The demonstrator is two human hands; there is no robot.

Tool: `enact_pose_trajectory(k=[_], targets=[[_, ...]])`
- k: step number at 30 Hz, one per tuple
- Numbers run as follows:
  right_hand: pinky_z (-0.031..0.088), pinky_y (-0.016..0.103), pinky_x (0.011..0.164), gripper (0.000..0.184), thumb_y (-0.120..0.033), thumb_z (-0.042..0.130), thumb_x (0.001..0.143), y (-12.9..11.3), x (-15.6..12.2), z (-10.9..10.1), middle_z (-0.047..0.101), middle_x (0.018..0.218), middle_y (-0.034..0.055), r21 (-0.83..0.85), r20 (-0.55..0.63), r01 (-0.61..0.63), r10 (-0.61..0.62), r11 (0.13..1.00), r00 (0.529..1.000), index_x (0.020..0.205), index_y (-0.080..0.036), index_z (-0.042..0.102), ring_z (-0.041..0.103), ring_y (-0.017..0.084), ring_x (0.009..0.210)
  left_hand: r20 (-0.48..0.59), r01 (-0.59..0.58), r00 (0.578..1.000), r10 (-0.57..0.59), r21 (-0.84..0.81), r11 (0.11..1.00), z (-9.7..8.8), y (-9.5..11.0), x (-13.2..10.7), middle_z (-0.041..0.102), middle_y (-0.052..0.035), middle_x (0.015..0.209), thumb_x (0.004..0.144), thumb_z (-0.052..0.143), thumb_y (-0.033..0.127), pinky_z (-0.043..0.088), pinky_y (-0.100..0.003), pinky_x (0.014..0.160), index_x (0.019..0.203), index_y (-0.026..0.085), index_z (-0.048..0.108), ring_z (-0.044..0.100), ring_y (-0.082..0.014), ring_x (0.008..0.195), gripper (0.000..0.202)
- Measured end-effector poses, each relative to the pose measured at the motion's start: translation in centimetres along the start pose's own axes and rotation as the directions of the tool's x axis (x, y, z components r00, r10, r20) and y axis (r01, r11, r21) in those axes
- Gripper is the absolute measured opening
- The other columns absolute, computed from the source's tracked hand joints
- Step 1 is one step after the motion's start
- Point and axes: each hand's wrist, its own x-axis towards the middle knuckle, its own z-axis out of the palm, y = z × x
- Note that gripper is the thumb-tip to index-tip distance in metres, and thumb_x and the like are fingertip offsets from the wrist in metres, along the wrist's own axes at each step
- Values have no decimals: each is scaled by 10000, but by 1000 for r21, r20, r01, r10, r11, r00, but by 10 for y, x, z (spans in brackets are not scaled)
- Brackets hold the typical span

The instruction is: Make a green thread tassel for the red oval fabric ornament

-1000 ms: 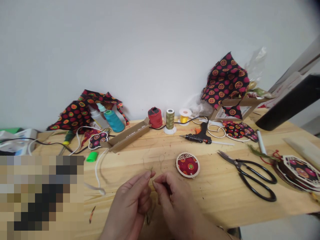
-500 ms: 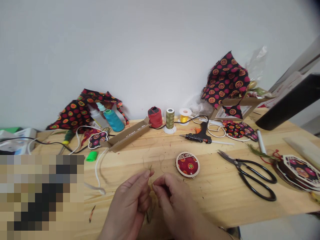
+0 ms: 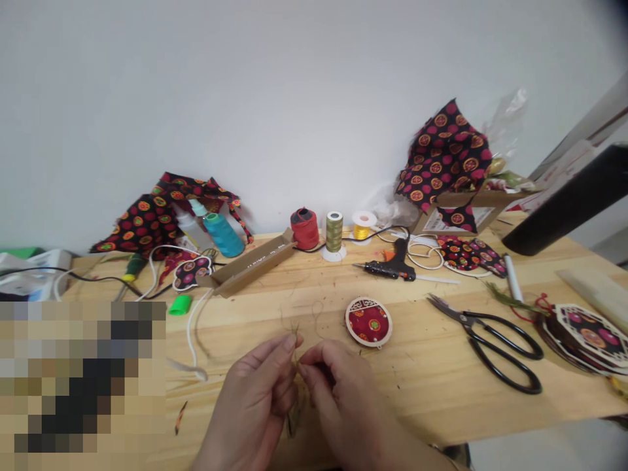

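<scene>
Low in the middle of the head view, my left hand (image 3: 260,389) pinches a thin olive-brown thread (image 3: 295,329) between thumb and forefinger, and loose ends stick up past the fingertips. Close beside it, my right hand (image 3: 346,389) is closed in a pinch on the same thread, its fingertips almost touching the left hand. Strands also hang below between the palms, mostly hidden. Just beyond my right hand lies a round wooden-framed ornament (image 3: 369,322) with red patterned fabric; neither hand touches it.
Black-handled scissors (image 3: 490,343) lie to the right, near stacked ornaments (image 3: 586,340). Behind are a glue gun (image 3: 392,265), a red thread spool (image 3: 305,230), an olive spool (image 3: 334,233), a yellow spool (image 3: 363,227) and an open cardboard box (image 3: 255,265). A green cap (image 3: 180,305) lies left.
Both hands keep their pinch in nearly the same place, with only slight finger movement. The thread ends above the left fingertips have shifted a little. Nothing else on the table has moved.
</scene>
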Motion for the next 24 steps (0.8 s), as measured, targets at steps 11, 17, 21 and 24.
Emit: enact_pose_trajectory(k=[11,17,21,24], targets=[[467,263,611,225,-248,427,899,-2,3,-11,624,718,41,172,62,-77,67,982,996,843,-156,624,587,146,673,25,8,1000,-8,-2,1000,-2,0,-1,324,96,436,687,743,244,196,-159,359,527,152,573,181,-50,410,250],[502,270,640,207,-270,540,845,1,14,-16,641,831,44,326,1,-39,41,945,999,980,-177,666,600,138,706,50,19,999,-20,14,1000,1,-1,-3,309,97,456,678,750,263,201,-152,364,578,145,626,182,-48,421,198],[478,226,531,209,-278,575,811,3,20,-16,622,722,11,485,111,-161,122,860,986,953,-166,681,553,98,574,55,5,998,-6,24,1000,0,1,-3,293,98,457,687,743,264,200,-151,364,563,146,621,172,-51,428,210],[468,217,505,229,-290,586,792,3,23,-21,572,593,-26,541,122,-237,204,807,971,949,-143,663,527,84,515,28,-5,1000,5,-2,1000,-4,3,-2,262,104,469,691,741,258,197,-152,358,553,152,601,151,-53,430,223]])
